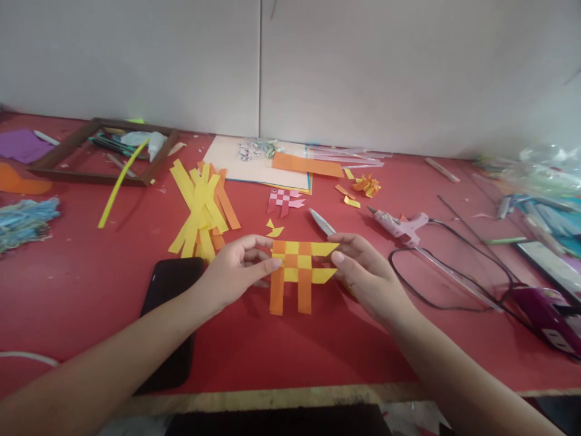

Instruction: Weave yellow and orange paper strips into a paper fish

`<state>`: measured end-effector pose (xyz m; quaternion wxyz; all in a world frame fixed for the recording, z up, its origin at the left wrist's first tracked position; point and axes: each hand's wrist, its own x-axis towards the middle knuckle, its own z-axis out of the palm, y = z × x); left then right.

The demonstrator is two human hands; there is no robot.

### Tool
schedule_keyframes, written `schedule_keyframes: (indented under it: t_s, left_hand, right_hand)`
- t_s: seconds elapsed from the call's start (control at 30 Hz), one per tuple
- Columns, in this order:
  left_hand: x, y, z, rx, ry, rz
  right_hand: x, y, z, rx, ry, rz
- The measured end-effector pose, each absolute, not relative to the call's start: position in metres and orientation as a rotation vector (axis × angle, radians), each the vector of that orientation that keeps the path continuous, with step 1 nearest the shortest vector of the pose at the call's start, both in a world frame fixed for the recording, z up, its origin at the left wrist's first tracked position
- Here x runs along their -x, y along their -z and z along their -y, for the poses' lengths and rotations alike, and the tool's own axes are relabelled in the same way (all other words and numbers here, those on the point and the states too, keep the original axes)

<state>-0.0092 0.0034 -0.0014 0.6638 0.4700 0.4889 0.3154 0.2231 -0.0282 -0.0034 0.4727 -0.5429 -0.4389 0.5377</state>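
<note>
A woven paper fish in orange and yellow checks is held up in front of me, above the red table. Two orange strips hang down from it, and two yellow ends with slanted cuts point right. My left hand pinches its left edge between thumb and fingers. At the right, my right hand grips the yellow ends. Scissors lie behind my right hand, their handles mostly hidden by it. Farther back sits a smaller pink and red woven paper fish, with yellow paper scraps in front of it.
Yellow paper strips lie piled over orange ones at the left, near a black phone. A pink glue gun with a looping cord rests at the right, by a purple power strip. A wooden frame holds tools.
</note>
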Motion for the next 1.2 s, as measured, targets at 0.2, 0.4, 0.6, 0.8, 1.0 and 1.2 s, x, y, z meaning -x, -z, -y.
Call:
schedule_keyframes:
  t_s: [0.2, 0.4, 0.6, 0.8, 1.0, 1.2]
  left_hand:
    - [0.007, -0.002, 0.0, -1.026, -0.637, -1.035]
    - [0.008, -0.001, 0.002, -1.107, -0.559, -1.035]
    - [0.008, -0.004, 0.0, -1.121, -0.526, -1.048]
    - [0.008, -0.004, -0.002, -1.11, -0.58, -1.035]
    - [0.009, -0.004, 0.0, -1.099, -0.625, -1.075]
    - [0.006, -0.007, 0.002, -1.037, -0.624, -1.116]
  right_hand:
    - [-0.217, 0.007, 0.032, 1.359, -1.398, 1.12]
    - [-0.214, 0.002, 0.036, 1.361, -1.393, 1.231]
    - [-0.211, -0.001, 0.037, 1.249, -1.467, 1.208]
    - [-0.207, 0.004, 0.036, 1.269, -1.48, 1.159]
    - [-0.206, 0.006, 0.036, 1.302, -1.377, 1.131]
    - [-0.206, 0.005, 0.037, 1.318, -1.324, 1.175]
